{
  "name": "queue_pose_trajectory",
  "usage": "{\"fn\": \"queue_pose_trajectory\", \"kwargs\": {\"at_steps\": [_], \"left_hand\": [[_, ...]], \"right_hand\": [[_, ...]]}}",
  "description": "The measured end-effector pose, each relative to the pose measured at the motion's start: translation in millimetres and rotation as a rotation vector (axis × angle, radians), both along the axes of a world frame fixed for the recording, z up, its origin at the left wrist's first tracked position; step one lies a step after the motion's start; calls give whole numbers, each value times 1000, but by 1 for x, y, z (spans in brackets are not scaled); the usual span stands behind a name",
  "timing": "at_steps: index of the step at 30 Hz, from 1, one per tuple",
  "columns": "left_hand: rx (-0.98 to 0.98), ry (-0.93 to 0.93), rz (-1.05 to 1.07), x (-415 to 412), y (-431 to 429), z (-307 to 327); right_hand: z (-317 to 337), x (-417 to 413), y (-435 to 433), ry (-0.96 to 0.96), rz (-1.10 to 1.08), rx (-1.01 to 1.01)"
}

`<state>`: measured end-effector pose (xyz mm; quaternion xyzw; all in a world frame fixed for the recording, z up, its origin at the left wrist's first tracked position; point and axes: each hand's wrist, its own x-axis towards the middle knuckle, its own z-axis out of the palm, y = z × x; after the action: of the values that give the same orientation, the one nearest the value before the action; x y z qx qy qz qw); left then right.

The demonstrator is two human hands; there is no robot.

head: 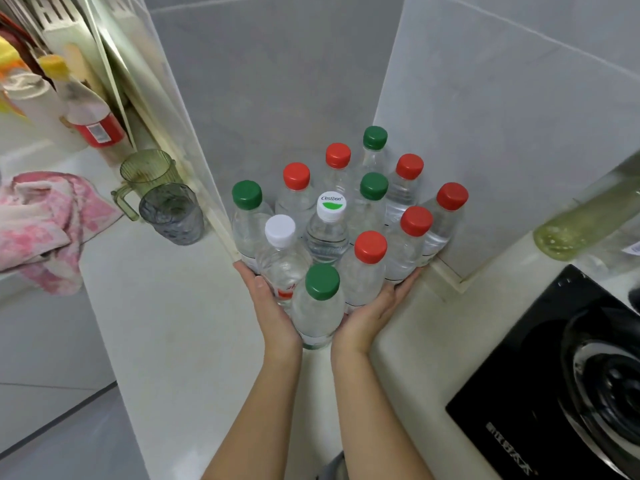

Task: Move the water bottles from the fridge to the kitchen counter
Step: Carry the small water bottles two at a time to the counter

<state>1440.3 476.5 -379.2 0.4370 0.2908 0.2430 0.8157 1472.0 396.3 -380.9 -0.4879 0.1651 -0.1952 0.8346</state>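
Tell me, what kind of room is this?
Most likely a home kitchen: a black gas stove sits in the pale counter, a green mug and grey glass stand nearby, and the walls are tiled.

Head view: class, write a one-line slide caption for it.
Left hand and right hand hem in twelve water bottles standing in the tiled corner of the kitchen counter.

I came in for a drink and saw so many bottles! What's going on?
A person has water bottles standing upright in the corner of the kitchen counter. The left hand and right hand press flat against the group's front, one on each side. Twelve bottles are there, with red, green and white caps.
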Motion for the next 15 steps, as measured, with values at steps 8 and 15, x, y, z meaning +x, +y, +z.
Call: {"fn": "queue_pose_trajectory", "kwargs": {"at_steps": [8,15], "left_hand": [[6,0,20,-1,-1,-2],[21,7,36,-3,-2,-1]], "right_hand": [[-2,1,-4,13,-17,-74],[2,15,-20,1,-30,-80]]}}
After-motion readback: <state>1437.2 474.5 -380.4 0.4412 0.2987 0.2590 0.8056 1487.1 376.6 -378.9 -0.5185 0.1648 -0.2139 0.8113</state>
